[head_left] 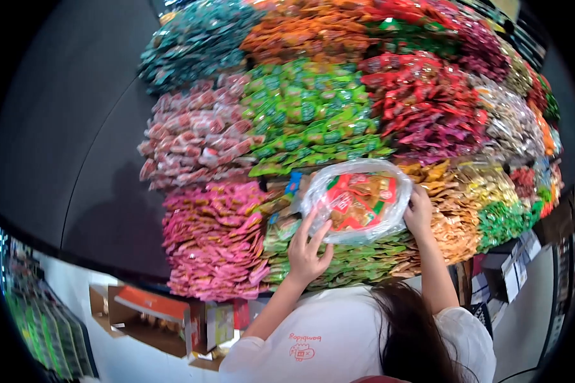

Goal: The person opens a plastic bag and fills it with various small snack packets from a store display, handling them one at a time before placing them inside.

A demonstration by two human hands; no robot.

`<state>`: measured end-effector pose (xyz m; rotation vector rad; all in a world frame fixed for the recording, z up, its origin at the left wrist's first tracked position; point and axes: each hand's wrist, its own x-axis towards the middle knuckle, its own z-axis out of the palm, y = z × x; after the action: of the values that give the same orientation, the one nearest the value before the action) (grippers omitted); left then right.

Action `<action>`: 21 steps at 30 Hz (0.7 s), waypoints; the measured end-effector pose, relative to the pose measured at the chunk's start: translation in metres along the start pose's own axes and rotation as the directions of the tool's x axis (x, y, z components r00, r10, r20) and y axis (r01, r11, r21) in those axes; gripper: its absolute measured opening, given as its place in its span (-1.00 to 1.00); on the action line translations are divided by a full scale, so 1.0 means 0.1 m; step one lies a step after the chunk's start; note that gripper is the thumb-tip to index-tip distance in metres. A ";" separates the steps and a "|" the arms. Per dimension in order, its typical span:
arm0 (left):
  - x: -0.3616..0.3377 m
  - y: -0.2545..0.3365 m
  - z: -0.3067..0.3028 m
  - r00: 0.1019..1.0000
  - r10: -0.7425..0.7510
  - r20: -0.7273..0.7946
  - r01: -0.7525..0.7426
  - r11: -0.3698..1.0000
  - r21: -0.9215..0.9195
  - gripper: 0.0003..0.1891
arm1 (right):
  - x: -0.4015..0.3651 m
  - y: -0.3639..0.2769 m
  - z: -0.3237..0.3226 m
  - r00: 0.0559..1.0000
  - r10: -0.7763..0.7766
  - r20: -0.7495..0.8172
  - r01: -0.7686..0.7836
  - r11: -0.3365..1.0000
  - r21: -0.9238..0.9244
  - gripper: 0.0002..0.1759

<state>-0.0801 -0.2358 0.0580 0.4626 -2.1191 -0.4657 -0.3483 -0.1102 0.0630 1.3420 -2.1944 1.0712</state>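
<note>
At the middle of a heaped display of wrapped snacks, a clear plastic bag holding red and orange packets is pressed against the near rows, below the green packets and between the pink packets on the left and the golden packets on the right. Left hand, fingers spread flat, props its lower left edge; right hand grips its right edge, so the hands are apart, both on the bag. Judged from this, the bag is already partly filled and not yet set down.
</note>
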 end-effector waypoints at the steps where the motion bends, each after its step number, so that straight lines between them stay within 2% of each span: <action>1: 0.00 -0.01 0.01 1.000 0.004 0.003 -0.004 1.000 -0.003 -0.46 | 0.01 -0.02 -0.02 1.000 0.011 0.002 -0.011 1.000 0.011 -0.80; 4: -0.01 -0.01 0.02 0.999 0.034 0.006 -0.034 0.999 -0.023 -0.46 | 0.01 0.02 -0.01 1.000 0.009 0.027 -0.009 1.000 0.013 -0.86; 6: 0.00 0.01 0.01 1.000 0.019 -0.002 -0.019 1.000 -0.008 -0.47 | 0.01 0.00 -0.01 1.000 -0.017 -0.025 0.018 1.000 0.023 -0.88; 21: -0.01 0.04 0.01 0.999 0.035 0.013 -0.034 0.999 -0.028 -0.52 | -0.01 -0.02 -0.05 1.000 0.000 -0.025 0.001 0.999 0.032 -0.88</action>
<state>-0.0808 -0.2321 0.0591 0.4074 -2.1280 -0.4791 -0.3466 -0.1059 0.0662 1.3351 -2.1671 1.1217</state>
